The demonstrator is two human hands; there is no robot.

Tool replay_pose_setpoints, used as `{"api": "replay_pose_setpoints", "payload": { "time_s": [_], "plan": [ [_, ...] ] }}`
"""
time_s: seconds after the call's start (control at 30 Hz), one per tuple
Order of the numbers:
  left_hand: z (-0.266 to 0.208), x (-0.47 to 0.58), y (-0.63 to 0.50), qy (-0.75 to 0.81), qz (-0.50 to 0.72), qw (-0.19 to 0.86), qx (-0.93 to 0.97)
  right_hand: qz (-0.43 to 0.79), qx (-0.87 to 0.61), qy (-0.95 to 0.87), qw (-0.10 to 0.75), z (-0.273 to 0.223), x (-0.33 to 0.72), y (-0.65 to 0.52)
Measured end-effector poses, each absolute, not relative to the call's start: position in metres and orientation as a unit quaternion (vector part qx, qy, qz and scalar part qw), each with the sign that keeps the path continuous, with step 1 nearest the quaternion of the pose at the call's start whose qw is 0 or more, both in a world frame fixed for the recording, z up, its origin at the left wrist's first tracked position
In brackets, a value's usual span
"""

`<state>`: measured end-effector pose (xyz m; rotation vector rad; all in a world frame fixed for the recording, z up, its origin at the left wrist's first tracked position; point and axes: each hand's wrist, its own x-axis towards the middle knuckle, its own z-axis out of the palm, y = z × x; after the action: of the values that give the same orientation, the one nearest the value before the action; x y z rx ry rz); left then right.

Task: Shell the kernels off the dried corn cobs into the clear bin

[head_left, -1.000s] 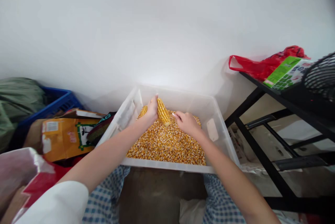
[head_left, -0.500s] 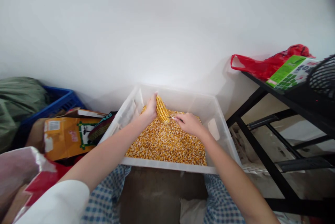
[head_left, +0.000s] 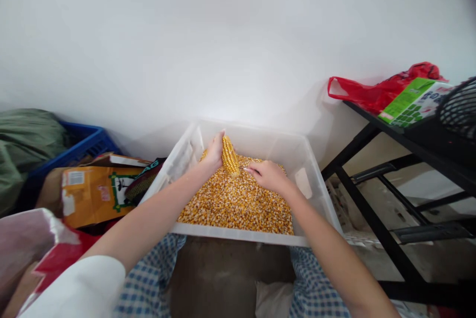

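My left hand (head_left: 214,152) is closed around an ear of corn (head_left: 230,157), which it holds tilted above the loose kernels. Yellow kernels still cover the ear's visible side. To the right of the ear, my right hand (head_left: 268,176) is closed on a small thin tool (head_left: 256,171). Only a dark bit of that tool shows between the fingers, so its exact kind is hidden. Beneath both hands, a heap of corn kernels (head_left: 238,209) lies in a translucent white plastic bin (head_left: 267,134).
A black metal rack (head_left: 375,209) stands at the right, bearing a red plastic bag (head_left: 375,95), a green and white box (head_left: 412,102) and a fan (head_left: 459,109). Leftward are an orange carton (head_left: 89,199) and a blue crate (head_left: 89,142). A white wall (head_left: 238,35) rises behind the bin.
The ear of corn has turned slightly in my left hand and stands a little more upright. The tool's thin tip, visible before against the ear, is now barely seen.
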<state>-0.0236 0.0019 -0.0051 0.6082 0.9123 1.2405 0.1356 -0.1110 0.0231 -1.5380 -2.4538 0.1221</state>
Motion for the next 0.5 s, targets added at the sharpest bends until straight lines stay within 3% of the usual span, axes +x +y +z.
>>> {"api": "replay_pose_setpoints", "payload": {
  "time_s": [0.5],
  "plan": [
    [-0.009, -0.018, -0.003, 0.430, 0.594, 0.632, 0.251, -0.009, -0.560, -0.824, 0.083, 0.011, 0.119, -0.115]
  ]
}}
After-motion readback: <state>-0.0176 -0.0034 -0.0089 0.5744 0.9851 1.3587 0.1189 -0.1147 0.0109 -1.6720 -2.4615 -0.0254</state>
